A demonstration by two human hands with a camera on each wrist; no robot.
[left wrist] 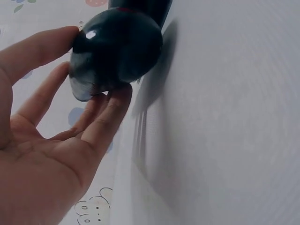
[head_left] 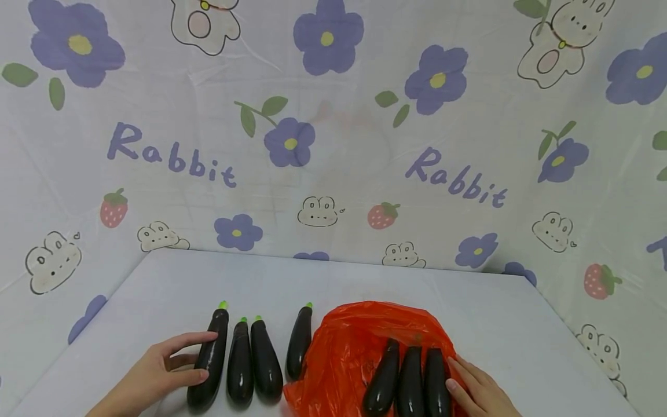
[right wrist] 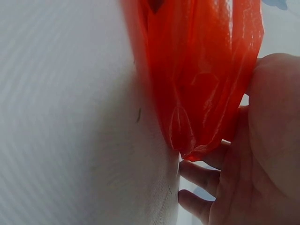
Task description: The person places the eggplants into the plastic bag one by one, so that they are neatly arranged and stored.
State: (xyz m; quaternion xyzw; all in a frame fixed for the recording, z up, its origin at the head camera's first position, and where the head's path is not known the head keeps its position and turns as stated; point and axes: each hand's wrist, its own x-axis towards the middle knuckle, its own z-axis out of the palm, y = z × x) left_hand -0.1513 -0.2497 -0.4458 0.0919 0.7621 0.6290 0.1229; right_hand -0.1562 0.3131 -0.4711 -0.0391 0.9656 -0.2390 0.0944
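My left hand grips the leftmost dark eggplant, thumb and fingers at its sides. In the left wrist view, the rounded end of that eggplant sits between thumb and fingertips. Two more eggplants, a middle one and its neighbour, lie side by side just to the right. Another eggplant leans close to the red plastic bag. Three eggplants lie in the bag's open mouth. At its right edge my right hand holds the bag, whose crinkled red side fills the right wrist view.
A white table carries everything. Behind it hangs a pale cloth printed with rabbits, purple flowers and strawberries, which also runs down both sides. The eggplants outside the bag have bright green stem ends pointing toward the back.
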